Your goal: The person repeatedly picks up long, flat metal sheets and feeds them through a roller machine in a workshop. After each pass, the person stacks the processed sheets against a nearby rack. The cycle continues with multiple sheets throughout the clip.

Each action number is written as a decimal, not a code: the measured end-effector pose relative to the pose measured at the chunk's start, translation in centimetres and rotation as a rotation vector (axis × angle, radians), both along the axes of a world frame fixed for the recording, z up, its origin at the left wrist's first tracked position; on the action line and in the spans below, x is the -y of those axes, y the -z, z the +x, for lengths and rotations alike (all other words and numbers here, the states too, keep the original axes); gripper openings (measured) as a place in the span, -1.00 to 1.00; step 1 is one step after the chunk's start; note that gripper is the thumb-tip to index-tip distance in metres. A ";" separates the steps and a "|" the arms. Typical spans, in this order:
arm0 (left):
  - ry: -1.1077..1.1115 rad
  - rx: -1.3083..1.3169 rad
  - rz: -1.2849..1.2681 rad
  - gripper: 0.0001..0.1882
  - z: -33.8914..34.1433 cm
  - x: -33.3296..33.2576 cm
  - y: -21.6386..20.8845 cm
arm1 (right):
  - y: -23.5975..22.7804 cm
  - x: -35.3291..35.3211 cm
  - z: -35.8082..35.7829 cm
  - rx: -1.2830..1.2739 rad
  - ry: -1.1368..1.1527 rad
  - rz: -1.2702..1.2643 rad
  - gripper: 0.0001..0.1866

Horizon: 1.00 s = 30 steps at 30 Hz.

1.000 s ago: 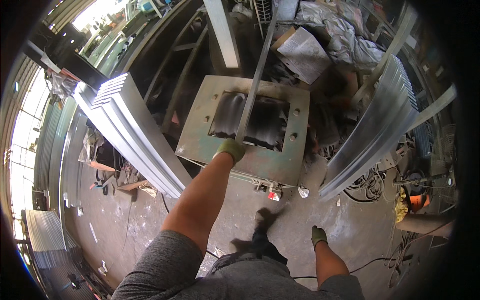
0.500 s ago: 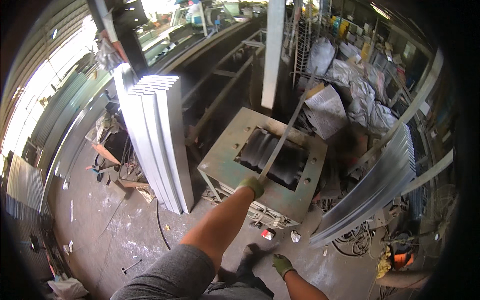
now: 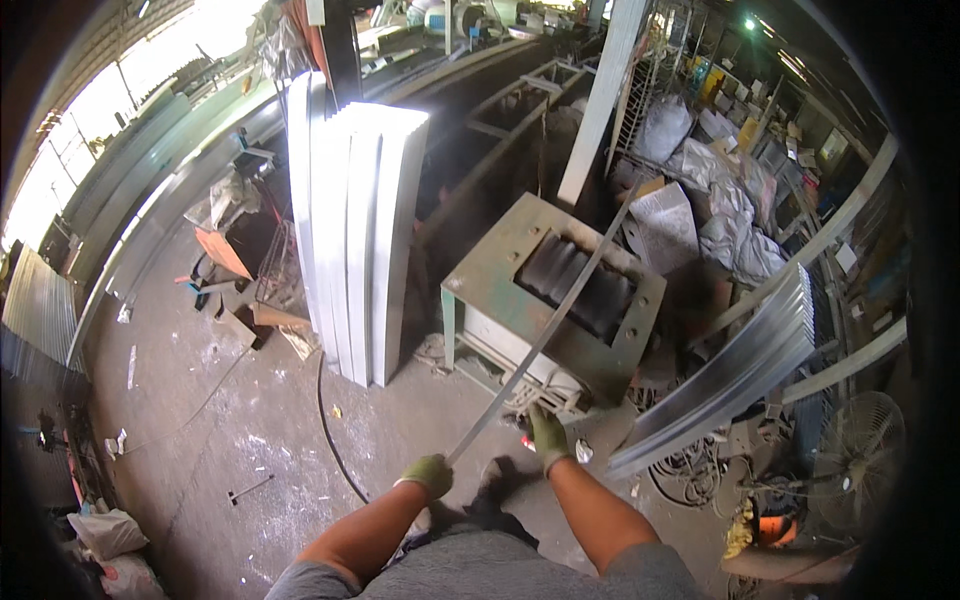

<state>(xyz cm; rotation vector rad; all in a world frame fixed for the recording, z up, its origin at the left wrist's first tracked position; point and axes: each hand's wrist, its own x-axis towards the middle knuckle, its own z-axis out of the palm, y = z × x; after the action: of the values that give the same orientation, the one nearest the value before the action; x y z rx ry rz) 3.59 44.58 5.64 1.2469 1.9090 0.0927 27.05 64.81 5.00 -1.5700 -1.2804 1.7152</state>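
My left hand (image 3: pixel 428 476), in a green glove, is closed round the near end of a long, thin metal bar (image 3: pixel 545 335). The bar slants up and away to the right, crossing above a pale green machine (image 3: pixel 490 265) with dark rollers (image 3: pixel 580 285) in its top opening. My right hand (image 3: pixel 547 437), gloved the same way, is raised just right of the bar, near the machine's front edge. Its fingers appear stretched forward and apart from the bar, with nothing visible in them.
Bright folded metal sheets (image 3: pixel 365 240) stand upright left of the machine; more long profiles (image 3: pixel 725 375) lean at the right. A black hose (image 3: pixel 335 440) curves over the floor. Beyond the machine is a white post (image 3: pixel 600 110). A fan (image 3: pixel 860 450) and coiled cables (image 3: pixel 690 470) are at right.
My left hand has drawn back from the machine toward my body, bringing the bar's end with it. My right hand has risen from low down toward the machine's front. The view has shifted.
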 end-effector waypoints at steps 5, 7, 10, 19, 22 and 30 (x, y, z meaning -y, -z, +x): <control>0.014 -0.110 -0.056 -0.64 -1.9 14.3 1.5 | -0.2 -0.5 -3.8 -0.086 0.045 0.143 -0.09; 0.012 -0.066 -0.094 -0.64 -3.0 20.1 2.0 | 0.8 0.1 -5.2 -0.099 0.039 0.169 0.02; -0.098 -0.074 -0.148 -0.67 -3.7 28.7 2.1 | 2.7 4.0 -6.8 0.189 0.061 0.364 -0.04; -0.220 0.051 -0.245 -0.57 -3.9 42.7 2.2 | 1.7 14.6 -7.9 0.203 -0.168 0.251 -0.06; -0.296 0.062 -0.046 -0.56 -3.7 40.0 2.8 | 0.1 12.0 -8.6 0.358 -0.129 0.428 0.06; -0.566 0.493 0.223 -0.50 -1.9 20.1 -1.2 | -2.1 -9.6 -12.1 0.822 0.076 0.997 -0.28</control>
<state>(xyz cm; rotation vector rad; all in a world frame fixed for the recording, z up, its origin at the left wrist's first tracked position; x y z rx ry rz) 1.64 24.53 6.88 0.6901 1.7770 0.8473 14.93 74.43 7.11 -1.5984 -1.9532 0.1451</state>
